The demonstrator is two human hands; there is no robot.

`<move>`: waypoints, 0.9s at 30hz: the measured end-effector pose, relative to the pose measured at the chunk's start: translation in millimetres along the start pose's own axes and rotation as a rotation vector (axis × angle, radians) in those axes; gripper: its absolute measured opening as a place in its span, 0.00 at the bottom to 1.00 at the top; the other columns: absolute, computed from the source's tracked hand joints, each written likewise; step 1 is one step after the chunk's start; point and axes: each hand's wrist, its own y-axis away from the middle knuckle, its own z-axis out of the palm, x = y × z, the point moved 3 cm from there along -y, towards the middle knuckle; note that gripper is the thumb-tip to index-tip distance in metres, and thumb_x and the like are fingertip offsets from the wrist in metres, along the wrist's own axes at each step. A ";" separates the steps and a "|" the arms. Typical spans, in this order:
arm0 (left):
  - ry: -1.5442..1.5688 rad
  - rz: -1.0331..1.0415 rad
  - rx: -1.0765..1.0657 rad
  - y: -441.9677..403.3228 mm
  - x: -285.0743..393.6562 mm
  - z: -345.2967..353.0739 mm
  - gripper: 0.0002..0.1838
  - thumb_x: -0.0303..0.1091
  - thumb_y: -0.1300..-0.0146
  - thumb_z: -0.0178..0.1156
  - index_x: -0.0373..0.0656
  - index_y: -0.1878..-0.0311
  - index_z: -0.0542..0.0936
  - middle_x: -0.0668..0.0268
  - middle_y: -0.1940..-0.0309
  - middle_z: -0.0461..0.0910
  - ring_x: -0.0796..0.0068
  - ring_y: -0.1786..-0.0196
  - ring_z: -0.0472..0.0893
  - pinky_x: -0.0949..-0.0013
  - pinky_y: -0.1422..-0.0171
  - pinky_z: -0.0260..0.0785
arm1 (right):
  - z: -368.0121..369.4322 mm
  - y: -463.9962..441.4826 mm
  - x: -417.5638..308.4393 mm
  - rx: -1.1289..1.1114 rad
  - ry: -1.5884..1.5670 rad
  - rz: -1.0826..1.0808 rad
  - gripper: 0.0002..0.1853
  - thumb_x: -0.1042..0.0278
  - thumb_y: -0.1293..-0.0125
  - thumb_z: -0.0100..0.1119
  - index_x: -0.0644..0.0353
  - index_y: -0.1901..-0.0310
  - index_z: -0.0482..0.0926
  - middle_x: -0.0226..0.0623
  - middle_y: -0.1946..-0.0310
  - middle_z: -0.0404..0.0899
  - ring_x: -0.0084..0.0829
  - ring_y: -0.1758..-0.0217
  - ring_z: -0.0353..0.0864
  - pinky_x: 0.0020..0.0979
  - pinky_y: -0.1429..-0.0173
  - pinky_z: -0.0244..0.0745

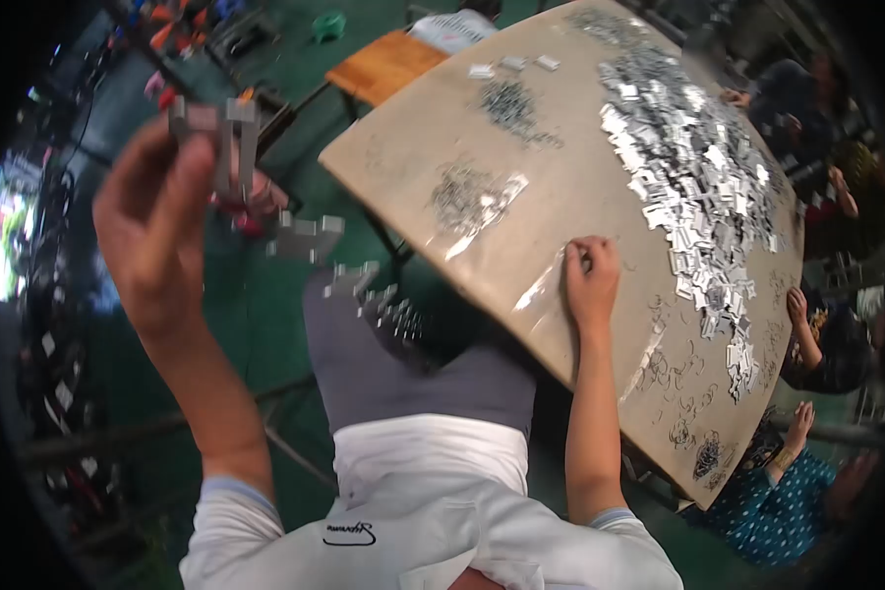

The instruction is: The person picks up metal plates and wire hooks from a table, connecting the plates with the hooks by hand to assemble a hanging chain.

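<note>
My left hand (157, 221) is raised off to the left of the table, its thumb and fingers closed on a grey U-shaped bracket (236, 147). From there a row of similar grey bracket pieces (305, 238) trails down toward my lap, seemingly joined in a chain; the joints are too blurred to make out. My right hand (593, 280) rests on the table near its front edge, fingers curled. Whatever may be inside those fingers is hidden. Close to it lies a clear plastic sheet or bag (546, 285).
A large tan table (551, 167) holds a long heap of shiny metal pieces (698, 187) and piles of small grey parts (508, 106). Thin dark rings (678, 383) lie scattered at the right. Other people's hands (804, 324) are along the far edge. An orange-brown stool (383, 67) stands behind.
</note>
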 end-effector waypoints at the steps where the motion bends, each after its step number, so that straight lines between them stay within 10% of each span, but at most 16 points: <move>1: 0.071 0.015 -0.044 -5.7 -4.8 -15.5 0.17 0.27 0.23 0.63 0.30 0.36 0.81 0.52 0.45 0.86 0.63 0.50 0.88 0.54 0.45 0.83 | 1.6 0.6 3.0 -0.009 -0.007 -0.012 0.05 0.72 0.30 0.67 0.64 0.56 0.86 0.41 0.59 0.82 0.37 0.57 0.81 0.35 0.51 0.77; 9: 0.108 0.090 0.084 -58.2 11.7 -90.9 0.17 0.26 0.24 0.63 0.30 0.36 0.81 0.53 0.41 0.86 0.60 0.44 0.89 0.52 0.37 0.85 | -8.4 7.3 -59.3 -0.031 -0.067 0.006 0.07 0.73 0.29 0.66 0.63 0.52 0.85 0.43 0.54 0.84 0.40 0.52 0.84 0.37 0.47 0.79; 17: 0.100 0.110 0.043 -80.9 20.1 -127.4 0.17 0.27 0.24 0.63 0.30 0.36 0.81 0.52 0.42 0.85 0.60 0.45 0.89 0.53 0.37 0.85 | 62.4 76.3 -148.3 -0.842 -0.518 -0.017 0.08 0.73 0.29 0.67 0.67 0.53 0.84 0.47 0.56 0.84 0.48 0.56 0.87 0.42 0.50 0.82; 27: 0.093 0.096 0.038 -80.9 29.7 -148.1 0.17 0.27 0.24 0.63 0.30 0.37 0.80 0.52 0.43 0.85 0.60 0.45 0.88 0.55 0.38 0.86 | 251.0 130.4 -80.8 -0.995 0.099 0.021 0.27 0.69 0.33 0.68 0.69 0.34 0.74 0.61 0.37 0.77 0.60 0.33 0.78 0.50 0.28 0.76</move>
